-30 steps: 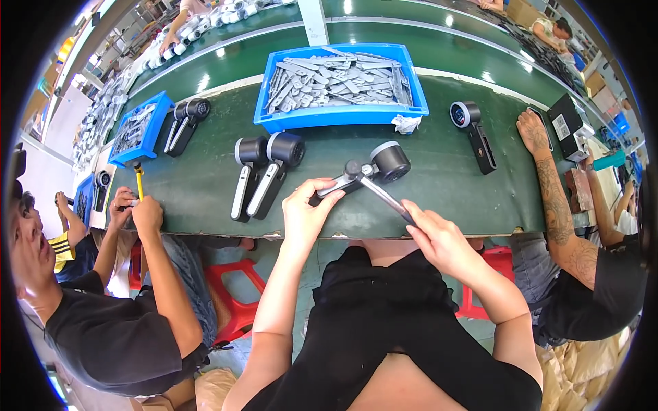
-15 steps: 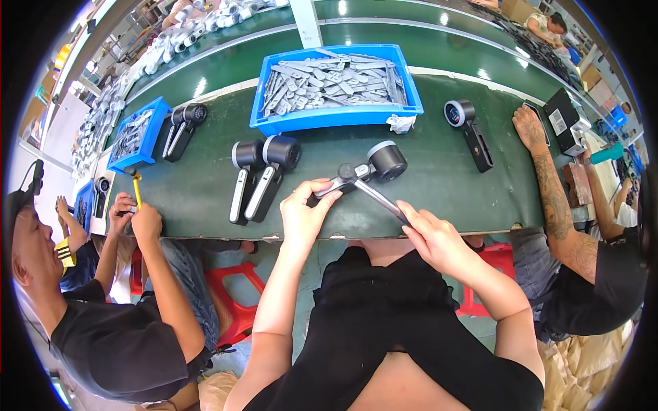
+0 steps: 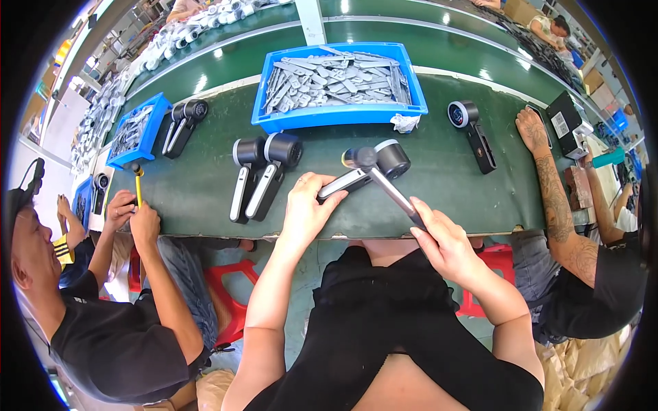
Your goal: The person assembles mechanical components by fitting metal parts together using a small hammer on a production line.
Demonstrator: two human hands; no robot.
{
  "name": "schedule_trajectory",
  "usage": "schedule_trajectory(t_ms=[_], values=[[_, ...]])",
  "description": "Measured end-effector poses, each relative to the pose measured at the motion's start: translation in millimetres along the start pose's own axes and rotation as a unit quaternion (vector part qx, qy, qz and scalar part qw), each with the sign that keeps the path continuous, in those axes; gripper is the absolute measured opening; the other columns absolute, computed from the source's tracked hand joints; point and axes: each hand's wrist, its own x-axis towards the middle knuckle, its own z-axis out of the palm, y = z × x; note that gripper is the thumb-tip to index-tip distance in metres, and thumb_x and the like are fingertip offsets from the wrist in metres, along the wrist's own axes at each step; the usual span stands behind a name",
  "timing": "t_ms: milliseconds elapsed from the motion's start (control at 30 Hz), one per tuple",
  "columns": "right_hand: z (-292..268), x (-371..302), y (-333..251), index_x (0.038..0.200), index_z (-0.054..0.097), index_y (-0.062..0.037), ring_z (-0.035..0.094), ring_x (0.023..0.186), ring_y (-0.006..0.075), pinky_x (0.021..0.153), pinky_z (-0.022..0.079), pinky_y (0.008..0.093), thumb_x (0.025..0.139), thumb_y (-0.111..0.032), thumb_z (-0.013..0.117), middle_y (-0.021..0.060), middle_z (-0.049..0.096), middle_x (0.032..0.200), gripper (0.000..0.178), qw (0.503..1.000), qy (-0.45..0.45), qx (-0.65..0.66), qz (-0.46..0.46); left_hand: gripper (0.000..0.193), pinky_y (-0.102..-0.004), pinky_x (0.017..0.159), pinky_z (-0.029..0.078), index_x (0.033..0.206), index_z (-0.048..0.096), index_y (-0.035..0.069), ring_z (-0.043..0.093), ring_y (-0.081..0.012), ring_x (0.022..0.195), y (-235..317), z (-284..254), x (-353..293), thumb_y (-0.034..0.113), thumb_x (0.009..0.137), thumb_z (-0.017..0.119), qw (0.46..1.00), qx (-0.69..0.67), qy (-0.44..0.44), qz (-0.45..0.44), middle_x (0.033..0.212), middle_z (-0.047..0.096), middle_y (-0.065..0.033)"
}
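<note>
A black hair dryer (image 3: pixel 393 160) with a round head and a light grey strip along its handle lies on the green table in front of me. My left hand (image 3: pixel 307 204) pinches the end of its handle between thumb and fingers. In my right hand (image 3: pixel 442 234) is a hammer (image 3: pixel 396 192) with a metal shaft and a dark grip. Its head is raised above the handle and covers part of the dryer. Two more dryers, one of them here (image 3: pixel 274 171), lie side by side left of my left hand, grey strips upward.
A blue bin (image 3: pixel 274 125) of grey strips stands at the table's back, crumpled white wrap by its corner. Another dryer (image 3: pixel 471 133) lies to the right, near a co-worker's arm (image 3: pixel 554 192). On the left, a co-worker holds a yellow-handled hammer (image 3: pixel 139 188) beside a smaller blue bin (image 3: pixel 164 106).
The hammer head has lifted off the dryer's handle and shifted slightly right, with my right hand shifting right too. My left hand still holds the handle end.
</note>
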Motion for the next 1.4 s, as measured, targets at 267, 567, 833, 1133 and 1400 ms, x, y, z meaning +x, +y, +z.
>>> schedule_trajectory(t_ms=[267,567,833,1133,1400], values=[[-5,2,-6,0.136,0.042,-0.0044,0.059,0.067,0.0376,0.060,0.049,0.0444,0.091,-0.008,0.056,0.0176,0.055,0.085,0.048,1.000,-0.015,-0.006,0.020,0.023,-0.0377,0.068,0.047,0.088,0.065,0.001,0.058,-0.0297,0.075,-1,2,-1,0.010,0.070,0.077,1.000,-0.005,0.006,0.018,0.076,0.059,-0.0119],[4,-2,-5,0.135,0.044,-0.0045,0.059,0.074,0.0375,0.069,0.049,0.0406,0.090,-0.003,0.056,0.0185,0.058,0.089,0.047,1.000,-0.020,-0.003,0.022,0.029,-0.0354,0.073,0.047,0.089,0.067,0.003,0.058,-0.0275,0.078,-14,7,-4,0.014,0.066,0.081,0.998,-0.045,0.017,-0.029,0.078,0.059,-0.0102],[10,8,-13,0.136,0.044,-0.0066,0.058,0.072,0.0386,0.064,0.048,0.0414,0.091,-0.007,0.056,0.0179,0.055,0.086,0.047,1.000,-0.024,0.002,-0.015,0.030,-0.0383,0.075,0.046,0.088,0.068,0.002,0.055,-0.0285,0.080,-26,13,-5,0.013,0.063,0.081,0.998,-0.027,0.008,-0.049,0.076,0.057,-0.0108],[12,8,-14,0.137,0.042,-0.0059,0.059,0.068,0.0367,0.061,0.049,0.0417,0.090,-0.006,0.057,0.0162,0.054,0.084,0.050,0.994,-0.103,-0.040,0.019,0.029,-0.0381,0.075,0.046,0.087,0.069,0.003,0.056,-0.0291,0.081,-23,13,-5,0.012,0.062,0.081,0.997,-0.039,-0.002,-0.068,0.077,0.059,-0.0106],[12,3,-3,0.136,0.043,-0.0045,0.060,0.075,0.0377,0.066,0.050,0.0414,0.089,-0.004,0.056,0.0170,0.057,0.089,0.049,0.993,-0.093,-0.050,0.052,0.032,-0.0374,0.070,0.046,0.081,0.065,-0.001,0.056,-0.0285,0.076,-18,9,0,0.015,0.061,0.083,0.999,0.023,0.007,-0.031,0.075,0.057,-0.0121]])
